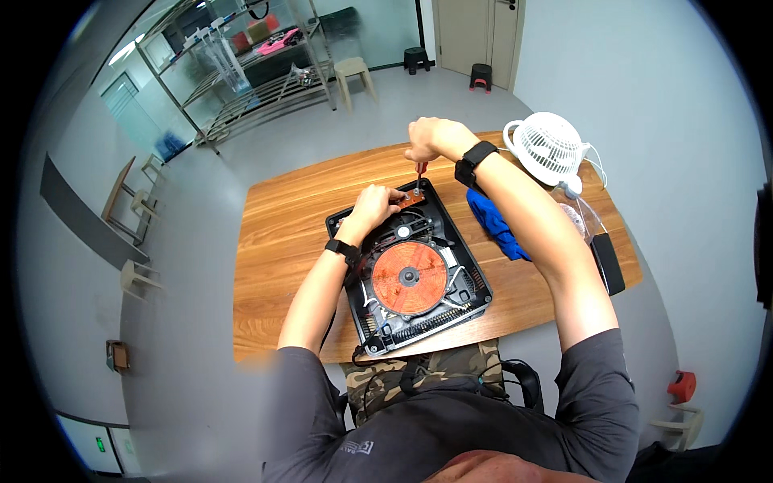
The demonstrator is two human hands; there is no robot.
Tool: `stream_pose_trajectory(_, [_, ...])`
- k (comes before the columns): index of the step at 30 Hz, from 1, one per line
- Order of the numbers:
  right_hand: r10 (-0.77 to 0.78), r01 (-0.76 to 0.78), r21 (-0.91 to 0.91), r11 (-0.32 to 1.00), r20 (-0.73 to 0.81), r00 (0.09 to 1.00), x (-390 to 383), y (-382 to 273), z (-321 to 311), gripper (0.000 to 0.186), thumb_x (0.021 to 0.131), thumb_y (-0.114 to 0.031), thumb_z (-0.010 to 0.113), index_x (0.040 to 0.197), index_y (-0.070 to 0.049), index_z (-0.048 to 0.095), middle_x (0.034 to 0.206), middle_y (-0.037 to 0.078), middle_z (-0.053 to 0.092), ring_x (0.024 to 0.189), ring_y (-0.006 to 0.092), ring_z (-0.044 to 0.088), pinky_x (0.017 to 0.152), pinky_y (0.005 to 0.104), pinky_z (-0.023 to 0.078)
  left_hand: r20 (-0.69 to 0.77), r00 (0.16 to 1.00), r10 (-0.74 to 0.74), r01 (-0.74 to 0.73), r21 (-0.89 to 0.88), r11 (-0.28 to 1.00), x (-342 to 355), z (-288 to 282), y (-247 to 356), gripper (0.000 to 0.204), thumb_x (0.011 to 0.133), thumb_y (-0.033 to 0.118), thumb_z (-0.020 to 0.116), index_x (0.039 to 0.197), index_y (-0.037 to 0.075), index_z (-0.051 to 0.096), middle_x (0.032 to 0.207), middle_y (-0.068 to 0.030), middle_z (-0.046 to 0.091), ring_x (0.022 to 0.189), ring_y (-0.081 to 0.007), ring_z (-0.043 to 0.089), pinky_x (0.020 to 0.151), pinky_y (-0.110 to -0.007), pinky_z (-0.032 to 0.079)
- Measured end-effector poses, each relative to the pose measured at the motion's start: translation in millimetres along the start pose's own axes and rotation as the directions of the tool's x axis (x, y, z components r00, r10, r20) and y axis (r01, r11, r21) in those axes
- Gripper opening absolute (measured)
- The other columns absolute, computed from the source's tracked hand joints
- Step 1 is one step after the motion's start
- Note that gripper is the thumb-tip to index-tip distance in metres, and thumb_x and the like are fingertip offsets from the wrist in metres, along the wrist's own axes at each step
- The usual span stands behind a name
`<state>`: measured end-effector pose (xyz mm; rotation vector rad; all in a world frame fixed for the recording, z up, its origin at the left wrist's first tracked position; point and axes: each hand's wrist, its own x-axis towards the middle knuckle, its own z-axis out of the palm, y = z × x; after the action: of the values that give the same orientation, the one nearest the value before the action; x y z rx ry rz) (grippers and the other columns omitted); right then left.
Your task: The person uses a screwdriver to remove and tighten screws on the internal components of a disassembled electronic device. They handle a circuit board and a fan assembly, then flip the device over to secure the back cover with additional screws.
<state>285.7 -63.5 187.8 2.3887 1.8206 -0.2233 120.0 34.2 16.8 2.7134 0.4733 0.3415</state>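
An opened black appliance point(475, 298) lies on the wooden table, showing a round copper-orange coil point(409, 277) and internal wiring. My right hand point(435, 137) grips a red-handled screwdriver point(421, 167), held upright with its shaft down at a small orange board point(412, 198) at the appliance's far end. My left hand point(377, 205) rests at that board, fingers curled at its left part; whether they grip it is hidden.
The wooden table point(282, 225) also holds a white fan point(547, 145), blue cloth point(491, 221), a clear bag point(573, 217) and a black slab point(608, 264). Behind stand a metal rack point(241, 97) and stools point(353, 72). A white wall point(612, 72) is on the right.
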Motion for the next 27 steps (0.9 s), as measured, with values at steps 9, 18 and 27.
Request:
stream_pose_trajectory(9, [-0.014, 0.000, 0.166, 0.986, 0.082, 0.997, -11, 1, -12, 0.031, 0.103, -0.024, 0.054, 0.113, 0.002, 0.068, 0.097, 0.017, 0.077, 0.079, 0.0283, 0.076, 0.072, 0.0414, 0.061, -0.005, 1.000, 0.009, -0.009, 0.038, 0.999, 1, 7, -10, 0.039, 0.079, 0.015, 0.082, 0.118, 0.011, 0.077, 0.103, -0.0174, 0.076, 0.094, -0.0337, 0.074, 0.086, -0.041, 0.058])
stream_pose_trajectory(18, [0.018, -0.020, -0.012, 1.000, -0.132, 0.991, 17, 11, 16, 0.040, 0.103, -0.037, 0.054, 0.117, 0.000, 0.063, 0.111, 0.023, 0.073, 0.095, 0.0381, 0.073, 0.085, 0.0471, 0.059, 0.007, 1.000, 0.015, -0.015, 0.038, 0.999, 5, 7, -6, 0.037, 0.079, 0.015, 0.082, 0.116, 0.012, 0.078, 0.101, -0.0175, 0.076, 0.092, -0.0341, 0.074, 0.085, -0.042, 0.058])
stream_pose_trajectory(27, [-0.088, 0.093, 0.173, 0.980, -0.037, 0.995, 19, 6, 8, 0.037, 0.102, -0.027, 0.059, 0.129, -0.001, 0.056, 0.098, 0.020, 0.076, 0.092, 0.0326, 0.076, 0.080, 0.0433, 0.061, -0.004, 1.000, -0.016, 0.016, 0.002, 1.000, 2, 8, -11, 0.037, 0.080, 0.014, 0.080, 0.117, 0.010, 0.077, 0.102, -0.0178, 0.076, 0.095, -0.0351, 0.073, 0.088, -0.043, 0.057])
